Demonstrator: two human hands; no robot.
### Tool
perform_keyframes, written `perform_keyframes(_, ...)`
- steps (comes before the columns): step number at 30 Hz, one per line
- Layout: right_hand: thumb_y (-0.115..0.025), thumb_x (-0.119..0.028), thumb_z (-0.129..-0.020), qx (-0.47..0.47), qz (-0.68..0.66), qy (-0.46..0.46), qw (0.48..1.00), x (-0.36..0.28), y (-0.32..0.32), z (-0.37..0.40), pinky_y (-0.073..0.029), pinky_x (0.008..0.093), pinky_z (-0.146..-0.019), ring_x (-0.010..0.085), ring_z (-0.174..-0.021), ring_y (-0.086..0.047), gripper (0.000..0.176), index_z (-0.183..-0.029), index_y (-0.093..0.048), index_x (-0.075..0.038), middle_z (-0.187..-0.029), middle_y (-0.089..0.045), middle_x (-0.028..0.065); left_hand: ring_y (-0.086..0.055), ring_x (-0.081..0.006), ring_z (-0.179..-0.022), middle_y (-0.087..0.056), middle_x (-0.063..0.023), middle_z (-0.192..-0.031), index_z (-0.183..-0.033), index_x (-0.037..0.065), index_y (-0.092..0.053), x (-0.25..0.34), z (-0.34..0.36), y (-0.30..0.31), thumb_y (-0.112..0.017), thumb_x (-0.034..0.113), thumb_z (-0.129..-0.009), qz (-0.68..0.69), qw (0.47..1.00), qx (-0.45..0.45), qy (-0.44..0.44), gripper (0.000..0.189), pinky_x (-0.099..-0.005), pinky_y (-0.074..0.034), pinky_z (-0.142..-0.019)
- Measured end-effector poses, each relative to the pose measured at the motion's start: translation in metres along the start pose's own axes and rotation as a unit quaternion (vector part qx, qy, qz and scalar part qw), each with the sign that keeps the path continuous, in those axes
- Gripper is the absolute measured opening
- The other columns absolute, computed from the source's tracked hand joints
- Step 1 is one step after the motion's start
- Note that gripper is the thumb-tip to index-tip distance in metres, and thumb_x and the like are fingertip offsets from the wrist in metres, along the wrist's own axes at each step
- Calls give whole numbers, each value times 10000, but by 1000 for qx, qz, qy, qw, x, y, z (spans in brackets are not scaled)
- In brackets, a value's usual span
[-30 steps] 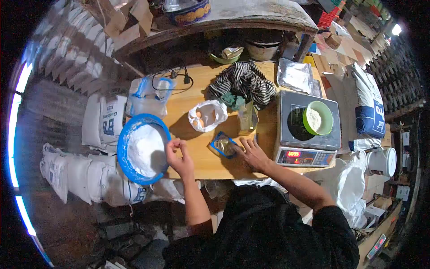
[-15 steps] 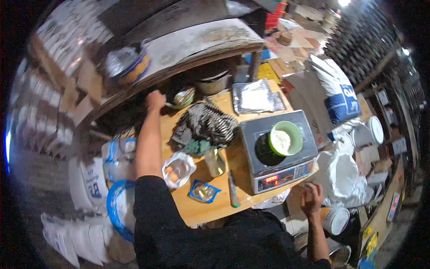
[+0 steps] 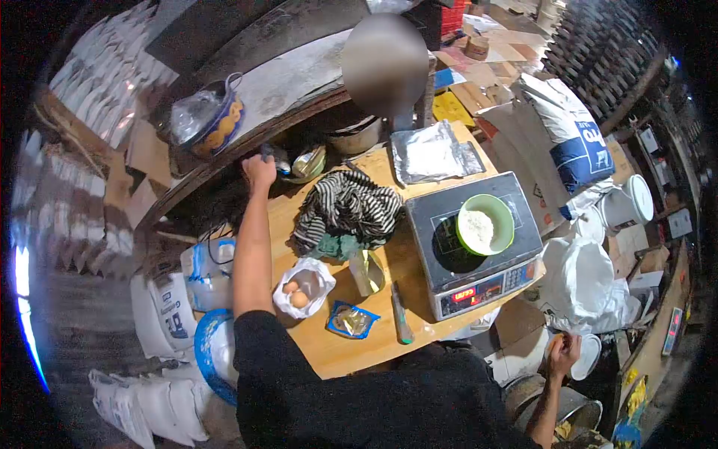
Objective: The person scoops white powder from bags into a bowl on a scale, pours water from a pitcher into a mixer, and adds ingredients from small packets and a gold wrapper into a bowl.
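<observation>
At the far left of the table, my left hand point(image 3: 259, 172) is closed around a small dark-and-blue thing I cannot make out, beside a green bowl point(image 3: 305, 178) with a shiny packet in it. My right hand point(image 3: 562, 355) hangs right of the table, fingers loosely curled and apart, nothing visible in it. A digital scale point(image 3: 440, 263) carries a green bowl point(image 3: 511, 228) with white powder point(image 3: 477, 230). Left of the scale lie a striped cloth point(image 3: 350, 206), a clear container point(image 3: 366, 271), a bag point(image 3: 321, 283) of eggs point(image 3: 299, 299), an opened blue packet point(image 3: 351, 320) and a knife point(image 3: 401, 314).
A shelf point(image 3: 292, 75) crosses beyond the table point(image 3: 329, 363), holding a patterned pot point(image 3: 217, 127). A silver foil pack point(image 3: 434, 153) lies behind the scale. Sacks point(image 3: 576, 146), white buckets point(image 3: 628, 202) and an open plastic bag point(image 3: 572, 277) stand at right. A blue-rimmed tub point(image 3: 213, 355) is at left.
A dark-and-blue thing now shows at my left hand, beside the bowl. My right hand has moved down and to the right. The view has shifted slightly.
</observation>
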State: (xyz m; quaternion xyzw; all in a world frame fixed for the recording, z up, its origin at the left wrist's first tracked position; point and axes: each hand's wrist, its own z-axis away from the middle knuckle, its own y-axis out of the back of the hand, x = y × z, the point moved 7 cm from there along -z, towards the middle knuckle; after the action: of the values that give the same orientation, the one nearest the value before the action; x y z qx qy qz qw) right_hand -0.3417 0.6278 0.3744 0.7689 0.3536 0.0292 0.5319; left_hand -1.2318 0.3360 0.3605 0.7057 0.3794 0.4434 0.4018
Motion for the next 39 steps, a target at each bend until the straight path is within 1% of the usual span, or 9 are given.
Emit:
perform_keyframes(4,-580,6,-768,-43,-126,15,991,-53,-36,-32,-482,377,-705,313,-768,-581,164,-925,-630,-2,-801,-583,147,-536,-341,-935,-584,-150,-940,-815,-26,-675,49,84,101,-703,220,-785,102,964,139,-204,249,-437,-431,-851)
perform_keyframes(10,-657,44,-777,-206,-365,153,895,-219,-85,-79,-507,283,-652,177,-712,-638,141,-911,-667,2,-880,-673,128,-536,-291,-860,-637,-100,-854,-837,28,-691,126,206,211,-699,240,-821,193,948,53,-247,213,-389,-443,-795)
perform_keyframes(12,-610,-84,-903,-354,-532,75,765,-267,-125,-69,-508,267,-670,120,-737,-610,150,-1003,-648,20,-885,-654,71,-539,-278,-841,-645,-95,-820,-859,43,-702,153,247,235,-694,246,-836,253,943,3,-218,204,-376,-445,-785)
perform_keyframes(16,-374,-560,-967,-615,-687,-153,356,-367,-137,-29,-513,361,-792,191,-835,-613,619,-1313,-468,-55,-1062,-618,99,-546,-252,-830,-649,-91,-809,-909,46,-711,191,318,248,-697,257,-847,328,916,-40,-227,221,-365,-450,-771)
perform_keyframes(18,-422,-512,-971,-600,-718,-177,306,-387,-117,-31,-522,382,-753,202,-829,-622,558,-1316,-470,-76,-1081,-617,92,-544,-244,-833,-654,-92,-825,-920,38,-708,203,346,252,-706,258,-840,337,909,-48,-243,234,-364,-452,-772)
perform_keyframes(24,-523,-292,-988,-458,-749,-151,454,-371,-119,-38,-491,320,-628,128,-831,-550,343,-1261,-441,-101,-1011,-571,28,-563,-240,-786,-682,-70,-825,-878,53,-695,199,385,248,-760,288,-776,327,920,-95,-194,264,-369,-463,-762)
perform_keyframes(28,-506,-240,-1001,-432,-700,8,569,-358,-117,-45,-445,286,-832,107,-964,-510,342,-1286,-417,-73,-1081,-551,39,-612,-185,-712,-692,-82,-778,-886,39,-693,186,393,211,-758,310,-793,382,895,-217,-83,294,-343,-482,-698)
perform_keyframes(36,-495,-278,-1000,-436,-703,-31,562,-330,-122,-47,-438,242,-775,87,-924,-506,346,-1282,-437,-86,-1081,-557,21,-604,-123,-704,-688,-83,-763,-934,21,-697,210,401,198,-684,247,-878,367,880,-290,-81,233,-320,-478,-678)
perform_keyframes(39,-504,-304,-993,-424,-727,-81,534,-318,-123,-49,-437,242,-723,89,-905,-526,355,-1285,-447,-109,-1079,-565,9,-560,-92,-704,-682,-68,-760,-945,24,-704,227,403,188,-654,247,-905,489,821,-274,-113,232,-310,-467,-684)
